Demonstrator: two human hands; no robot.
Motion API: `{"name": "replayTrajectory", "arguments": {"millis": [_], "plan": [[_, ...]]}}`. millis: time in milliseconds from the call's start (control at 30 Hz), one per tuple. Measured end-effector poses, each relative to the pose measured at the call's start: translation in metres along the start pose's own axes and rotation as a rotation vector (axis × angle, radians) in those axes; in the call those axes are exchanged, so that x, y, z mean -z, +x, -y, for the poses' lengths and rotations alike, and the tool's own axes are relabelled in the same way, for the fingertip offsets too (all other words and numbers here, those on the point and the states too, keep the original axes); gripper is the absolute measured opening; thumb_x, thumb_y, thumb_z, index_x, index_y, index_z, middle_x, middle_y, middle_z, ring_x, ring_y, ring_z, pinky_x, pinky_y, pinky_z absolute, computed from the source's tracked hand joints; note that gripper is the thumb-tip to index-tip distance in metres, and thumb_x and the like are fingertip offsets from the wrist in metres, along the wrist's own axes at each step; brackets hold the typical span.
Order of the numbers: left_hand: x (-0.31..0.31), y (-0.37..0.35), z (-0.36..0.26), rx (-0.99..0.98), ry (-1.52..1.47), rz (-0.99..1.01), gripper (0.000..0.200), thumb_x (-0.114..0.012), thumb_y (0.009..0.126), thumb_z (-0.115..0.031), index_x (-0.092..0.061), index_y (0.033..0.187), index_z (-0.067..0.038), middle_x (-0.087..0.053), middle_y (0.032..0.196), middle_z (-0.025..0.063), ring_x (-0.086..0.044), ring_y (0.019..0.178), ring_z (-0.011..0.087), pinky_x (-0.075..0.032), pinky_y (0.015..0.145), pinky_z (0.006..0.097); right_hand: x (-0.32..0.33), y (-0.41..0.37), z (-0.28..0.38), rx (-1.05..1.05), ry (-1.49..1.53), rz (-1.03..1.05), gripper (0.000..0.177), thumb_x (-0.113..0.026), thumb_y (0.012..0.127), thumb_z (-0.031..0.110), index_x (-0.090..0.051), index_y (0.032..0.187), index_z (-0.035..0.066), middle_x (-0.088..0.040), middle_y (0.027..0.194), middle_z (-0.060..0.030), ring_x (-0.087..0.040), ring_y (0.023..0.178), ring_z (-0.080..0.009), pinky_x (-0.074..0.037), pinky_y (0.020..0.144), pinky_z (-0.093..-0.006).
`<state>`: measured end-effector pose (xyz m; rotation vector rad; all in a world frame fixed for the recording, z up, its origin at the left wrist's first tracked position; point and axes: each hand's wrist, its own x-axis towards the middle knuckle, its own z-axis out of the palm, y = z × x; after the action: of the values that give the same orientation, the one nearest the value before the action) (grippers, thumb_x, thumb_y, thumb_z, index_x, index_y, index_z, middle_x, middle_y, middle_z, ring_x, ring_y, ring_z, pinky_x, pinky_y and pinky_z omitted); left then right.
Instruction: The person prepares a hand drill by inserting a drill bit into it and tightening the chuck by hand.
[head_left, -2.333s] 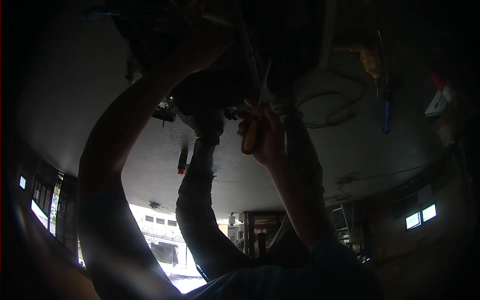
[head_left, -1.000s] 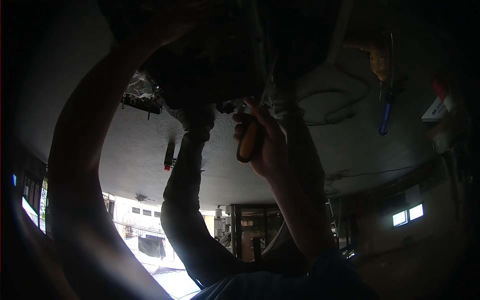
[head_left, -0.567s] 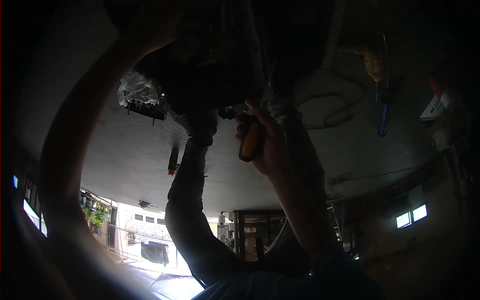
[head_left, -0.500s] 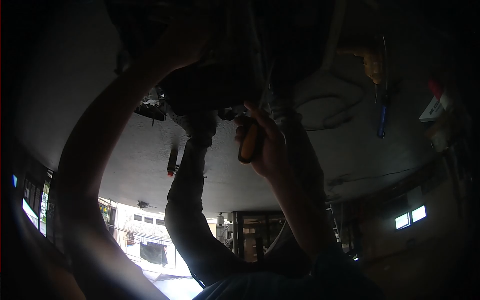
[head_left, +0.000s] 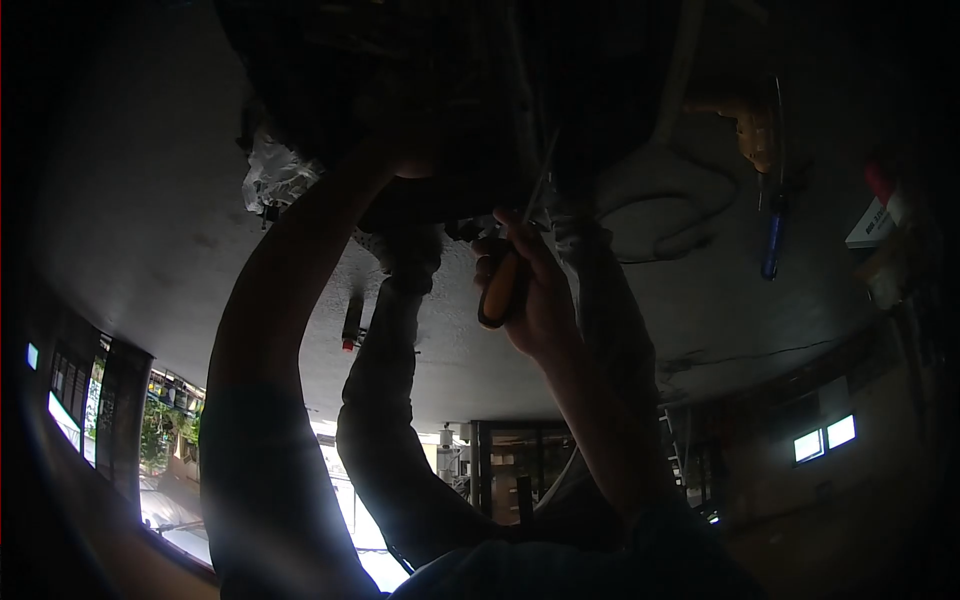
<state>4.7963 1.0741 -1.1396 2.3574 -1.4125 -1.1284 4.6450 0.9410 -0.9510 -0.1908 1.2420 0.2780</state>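
Observation:
My right hand [head_left: 535, 295] is closed around the orange-and-black handle of a screwdriver [head_left: 502, 288]. Its thin shaft points up toward a large dark object [head_left: 450, 90], whose kind I cannot make out. Across from it, my left hand [head_left: 405, 155] reaches onto the dark object. Deep shadow hides the left fingers and anything they may hold. Both of my legs, in grey trousers, stretch toward the object, and the screwdriver is between them and my right arm.
To the right lie a yellowish power drill [head_left: 752, 135], a blue-handled tool [head_left: 773, 245], a loop of cable [head_left: 650, 205] and a white box [head_left: 870, 225]. A crumpled clear plastic bag [head_left: 280, 175] sits at left. Near my leg lies a red-tipped dark tool [head_left: 352, 325].
My left forearm has swung to the right and its hand sits slightly lower, uncovering the plastic bag. The right hand keeps its hold on the screwdriver, nearly unmoved.

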Motion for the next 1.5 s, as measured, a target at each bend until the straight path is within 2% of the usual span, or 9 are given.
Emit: {"name": "replayTrajectory", "arguments": {"millis": [200, 600, 800, 867, 1033, 1067, 1133, 1233, 1500], "plan": [[0.012, 0.024, -0.021, 0.126, 0.287, 0.06, 0.04, -0.042, 0.093, -0.017, -0.044, 0.132, -0.007, -0.036, 0.142, 0.0114, -0.026, 0.135, 0.0304, -0.018, 0.112, 0.0458, -0.003, 0.001, 0.0, -0.009, -0.007, -0.012, 0.037, -0.055, 0.091, 0.033, -0.052, 0.12, 0.01, -0.063, 0.092, -0.0112, -0.059, 0.075, -0.0148, -0.048, 0.07, -0.03], [-0.038, -0.044, 0.019, 0.047, -0.334, -0.085, 0.039, -0.04, 0.092, -0.011, -0.044, 0.129, 0.001, -0.045, 0.132, 0.0212, -0.045, 0.121, 0.0313, -0.035, 0.103, 0.0425, -0.014, 0.003, 0.006, 0.022, -0.004, 0.003, 0.047, -0.055, 0.09, 0.033, -0.044, 0.124, 0.003, -0.061, 0.086, -0.0115, -0.059, 0.077, -0.0175, -0.048, 0.072, -0.0336], [0.003, -0.026, -0.013, 0.162, 0.159, 0.858, 0.036, -0.041, 0.091, -0.009, -0.049, 0.126, -0.004, -0.042, 0.134, 0.0212, -0.051, 0.115, 0.0327, -0.042, 0.097, 0.0435, -0.015, 0.003, 0.004, 0.005, 0.018, -0.006, 0.048, -0.055, 0.09, 0.032, -0.042, 0.126, 0.003, -0.061, 0.087, -0.013, -0.059, 0.077, -0.0177, -0.048, 0.073, -0.0339], [-0.017, -0.012, -0.013, 0.169, -0.089, -0.251, 0.029, -0.046, 0.087, -0.009, -0.06, 0.112, -0.004, -0.057, 0.119, 0.0168, -0.055, 0.11, 0.0315, -0.043, 0.095, 0.0409, -0.017, 0.004, 0.004, 0.011, 0.01, -0.004, 0.048, -0.055, 0.09, 0.031, -0.041, 0.126, 0.003, -0.061, 0.088, -0.0134, -0.059, 0.077, -0.0178, -0.048, 0.073, -0.034], [0.034, 0.062, -0.019, 0.105, 0.418, -0.439, 0.04, -0.052, 0.087, -0.02, -0.052, 0.124, -0.005, -0.043, 0.135, 0.0185, -0.041, 0.125, 0.0318, -0.035, 0.103, 0.0431, -0.019, 0.003, 0.007, -0.012, 0.007, -0.041, 0.045, -0.053, 0.09, 0.03, -0.042, 0.125, 0.004, -0.061, 0.088, -0.0133, -0.058, 0.076, -0.0181, -0.047, 0.073, -0.0345], [0.056, 0.065, -0.023, 0.109, 0.415, -0.435, 0.04, -0.052, 0.087, -0.02, -0.052, 0.124, -0.005, -0.043, 0.135, 0.0185, -0.041, 0.125, 0.0318, -0.035, 0.103, 0.0431, -0.019, 0.003, 0.007, -0.011, 0.001, -0.037, 0.044, -0.053, 0.09, 0.029, -0.042, 0.125, 0.004, -0.061, 0.088, -0.013, -0.058, 0.076, -0.0182, -0.047, 0.073, -0.0344], [0.104, 0.065, -0.032, 0.059, 0.469, 0.382, 0.049, -0.055, 0.082, -0.031, -0.053, 0.123, -0.003, -0.036, 0.141, 0.0168, -0.021, 0.137, 0.0325, -0.013, 0.114, 0.0477, -0.017, 0.004, 0.006, -0.006, -0.004, -0.021, 0.044, -0.053, 0.09, 0.029, -0.042, 0.125, 0.004, -0.061, 0.088, -0.0127, -0.058, 0.077, -0.0181, -0.047, 0.073, -0.0343], [0.017, 0.05, 0.006, -0.111, 0.135, -0.28, 0.051, -0.057, 0.085, -0.035, -0.048, 0.129, -0.011, -0.041, 0.137, 0.0164, -0.029, 0.132, 0.036, -0.025, 0.109, 0.0492, -0.016, 0.008, 0.005, 0.016, -0.005, 0.005, 0.044, -0.053, 0.09, 0.029, -0.043, 0.125, 0.004, -0.061, 0.088, -0.0121, -0.058, 0.078, -0.018, -0.047, 0.073, -0.0342], [0.004, -0.02, -0.013, 0.165, -0.508, 0.074, 0.051, -0.062, 0.082, -0.023, -0.049, 0.13, -0.013, -0.039, 0.141, 0.0111, -0.038, 0.129, 0.0304, -0.03, 0.108, 0.0417, -0.022, 0.009, 0.008, 0.029, 0.029, 0.005, 0.044, -0.053, 0.09, 0.028, -0.042, 0.125, 0.004, -0.061, 0.088, -0.0123, -0.058, 0.078, -0.018, -0.047, 0.073, -0.0343]]}}
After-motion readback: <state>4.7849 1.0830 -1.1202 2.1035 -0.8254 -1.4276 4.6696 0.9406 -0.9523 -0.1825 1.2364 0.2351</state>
